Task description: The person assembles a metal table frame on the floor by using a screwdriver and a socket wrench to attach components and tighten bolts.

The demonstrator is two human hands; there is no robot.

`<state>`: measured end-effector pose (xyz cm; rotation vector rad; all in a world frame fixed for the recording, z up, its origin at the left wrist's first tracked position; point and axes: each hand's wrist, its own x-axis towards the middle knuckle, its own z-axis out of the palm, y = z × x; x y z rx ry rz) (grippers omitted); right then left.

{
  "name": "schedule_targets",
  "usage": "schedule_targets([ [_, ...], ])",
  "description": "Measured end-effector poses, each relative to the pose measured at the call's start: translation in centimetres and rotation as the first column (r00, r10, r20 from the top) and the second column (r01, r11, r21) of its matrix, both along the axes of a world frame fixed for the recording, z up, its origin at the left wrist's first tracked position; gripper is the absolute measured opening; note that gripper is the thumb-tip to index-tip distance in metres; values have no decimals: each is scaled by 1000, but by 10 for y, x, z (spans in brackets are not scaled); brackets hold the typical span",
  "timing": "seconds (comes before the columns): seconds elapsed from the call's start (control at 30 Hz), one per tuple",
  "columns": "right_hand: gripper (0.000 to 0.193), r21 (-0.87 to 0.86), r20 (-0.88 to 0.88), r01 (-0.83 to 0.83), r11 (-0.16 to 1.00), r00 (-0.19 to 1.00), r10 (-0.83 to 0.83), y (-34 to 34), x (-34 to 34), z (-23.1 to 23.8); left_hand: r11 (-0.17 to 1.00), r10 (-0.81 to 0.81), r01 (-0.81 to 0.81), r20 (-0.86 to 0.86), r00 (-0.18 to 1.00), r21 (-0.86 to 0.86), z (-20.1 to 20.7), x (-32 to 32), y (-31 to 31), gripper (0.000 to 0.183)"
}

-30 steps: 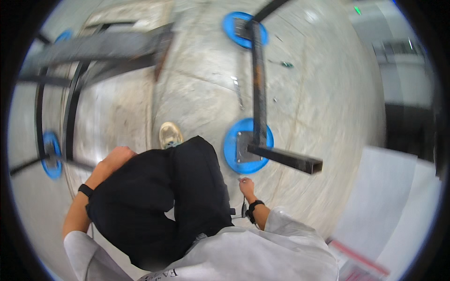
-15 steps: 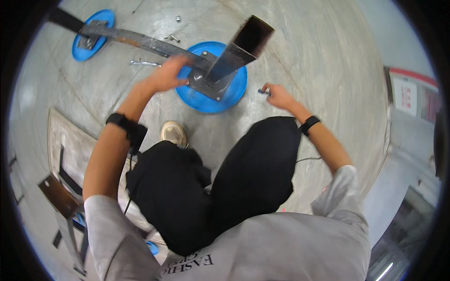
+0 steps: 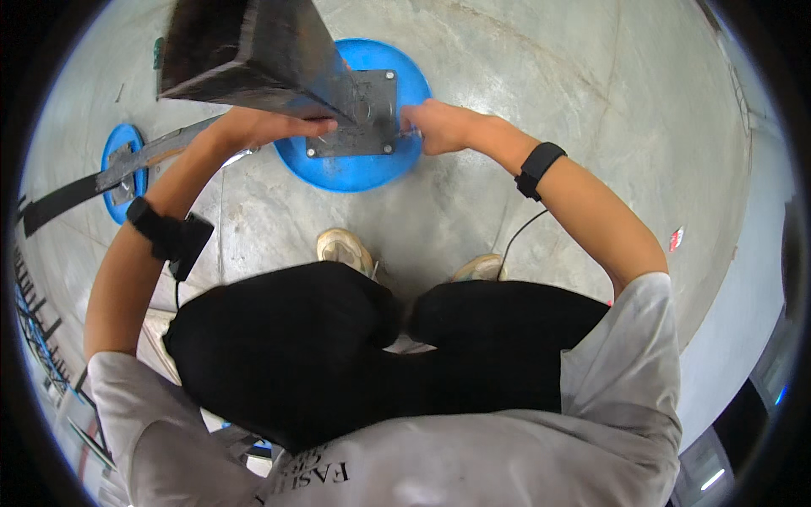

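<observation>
A square, hollow steel post (image 3: 312, 72) rises from a dark base plate (image 3: 374, 106), its open top towards me. The plate lies on a round blue disc (image 3: 338, 176) and has bolt heads near its corners. My left hand (image 3: 262, 127) is wrapped round the post low down, thumb on the near side; most of its fingers are hidden behind. At the plate's right edge, over the disc, my right hand (image 3: 439, 127) is closed on a small metal piece (image 3: 411, 133), bolt-like but blurred and partly covered by the fingers.
A flat steel bar (image 3: 165, 148) runs left to a second blue disc (image 3: 135, 152) with its own plate. Something shiny (image 3: 239, 156) lies beside my left wrist. My shoes (image 3: 345, 248) are close below the disc. A cable (image 3: 515, 237) hangs from my right wristband.
My view has shifted and the post now leans left in it. The left hand has gone round the post; the right hand has come in to the plate's edge with the small metal piece.
</observation>
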<state>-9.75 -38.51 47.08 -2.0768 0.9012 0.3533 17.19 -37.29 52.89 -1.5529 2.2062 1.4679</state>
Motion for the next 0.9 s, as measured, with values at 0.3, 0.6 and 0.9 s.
schedule_targets([
  [0.3, 20, -237, 221, 73, 969, 975, -20, 37, 1, -34, 901, 58, -137, -197, 979, -412, -12, -13, 9, 53],
  [0.6, 19, -468, -212, -202, 861, 971, 113, 35, 13, 24, 948, 37, -183, -480, 876, -261, 38, -24, 48, 29],
  [0.9, 26, -386, -120, -63, 920, 993, 18, 185, 15, 117, 970, 54, -78, -105, 993, -231, -6, 56, 72, 41],
])
